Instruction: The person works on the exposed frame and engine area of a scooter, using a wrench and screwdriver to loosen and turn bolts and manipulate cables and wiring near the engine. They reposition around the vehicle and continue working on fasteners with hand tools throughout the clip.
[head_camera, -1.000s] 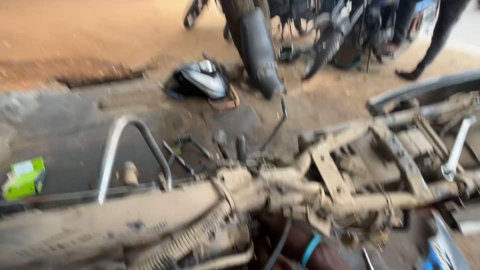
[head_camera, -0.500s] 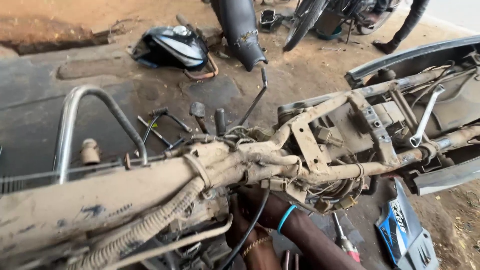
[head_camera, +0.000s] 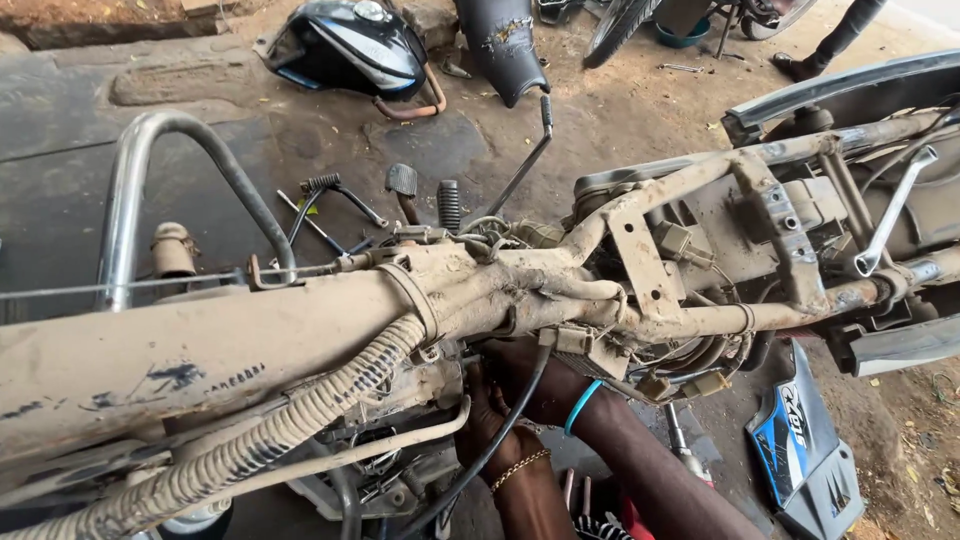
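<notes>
Dirt and oil-stained ground (head_camera: 180, 130) fill the upper half of the frame, with open room at upper left beside a black fuel tank (head_camera: 350, 45) and a black seat part (head_camera: 505, 45) standing at top centre. Across the middle, from lower left to right edge, runs a mud-caked motorcycle frame (head_camera: 300, 330), stripped bare. A chrome crash bar (head_camera: 130, 190) loops up at left, and a ribbed cable sleeve (head_camera: 300, 420) slants along the frame's lower edge. At right a silver wrench (head_camera: 895, 215) leans on the rear frame rails, close to the right edge. A blue and black side panel (head_camera: 805, 450) lies on the ground at lower right.

Both hands reach up from the bottom centre into the tight gap under the frame. The left hand (head_camera: 490, 415), with a gold bracelet, and the right hand (head_camera: 530, 375), with a blue band at the wrist, press close together among wires and a black cable (head_camera: 500, 430) that crosses them. Their fingers are hidden behind the frame tubes, so I cannot tell whether either grip is clenched or released. Space around them is cramped: engine parts at left, connectors and brackets at right.
</notes>
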